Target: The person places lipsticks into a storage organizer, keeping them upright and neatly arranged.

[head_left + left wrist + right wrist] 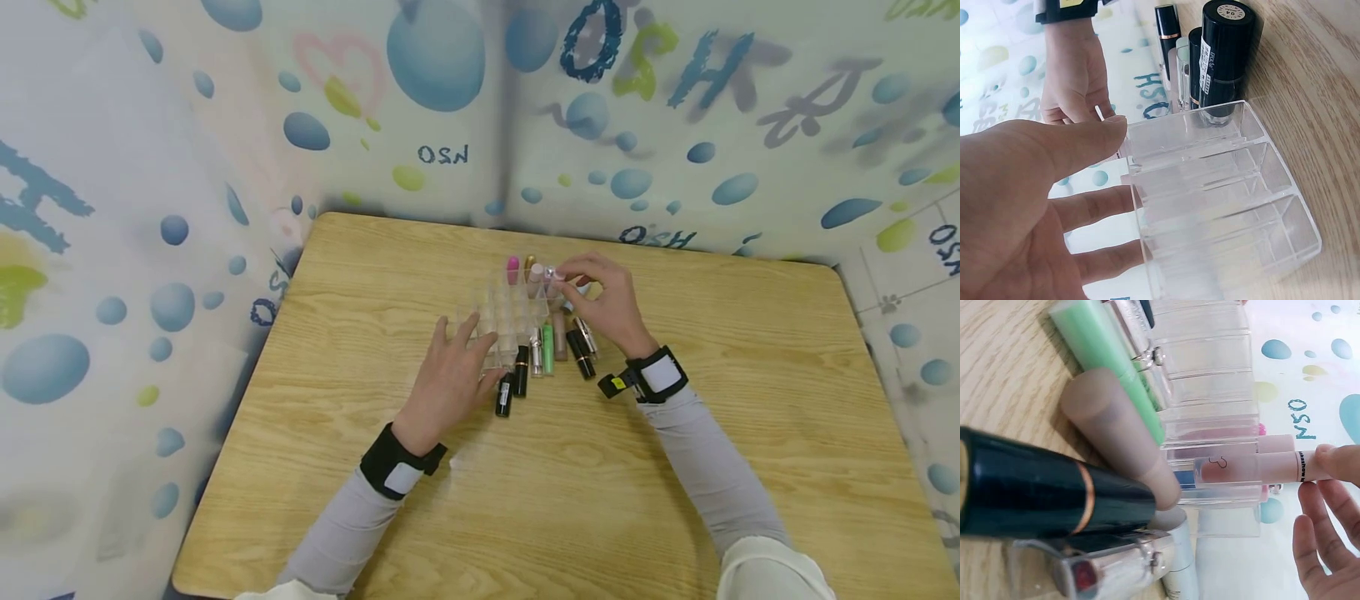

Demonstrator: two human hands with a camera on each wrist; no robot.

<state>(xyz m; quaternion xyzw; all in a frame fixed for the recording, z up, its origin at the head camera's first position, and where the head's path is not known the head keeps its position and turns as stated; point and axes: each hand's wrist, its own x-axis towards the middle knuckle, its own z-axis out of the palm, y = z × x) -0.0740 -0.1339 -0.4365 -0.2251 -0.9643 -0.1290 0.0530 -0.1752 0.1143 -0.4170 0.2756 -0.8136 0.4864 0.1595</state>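
Note:
A clear plastic lipstick organizer (pixel 504 321) with rows of compartments stands on the table. My left hand (pixel 448 382) rests along its left side, fingers spread and fairly straight; in the left wrist view the thumb (pixel 1094 140) touches a corner of the rim. My right hand (pixel 611 304) is at the far right end. In the right wrist view its thumb and fingers pinch the end of a pale pink lip gloss tube (pixel 1275 467), whose clear part overlaps the compartments. Another pink tube (pixel 1275 444) stands beside it in the organizer.
Beside the organizer's right edge are a green tube (pixel 548 348), a brownish tube (pixel 1110 419), a black lipstick (pixel 580 354) and a clear-capped lipstick (pixel 1116 569). Two more black lipsticks, one labelled (pixel 504 396), are near its front corner. Magenta (pixel 513 268) and gold tubes (pixel 529 265) show behind it.

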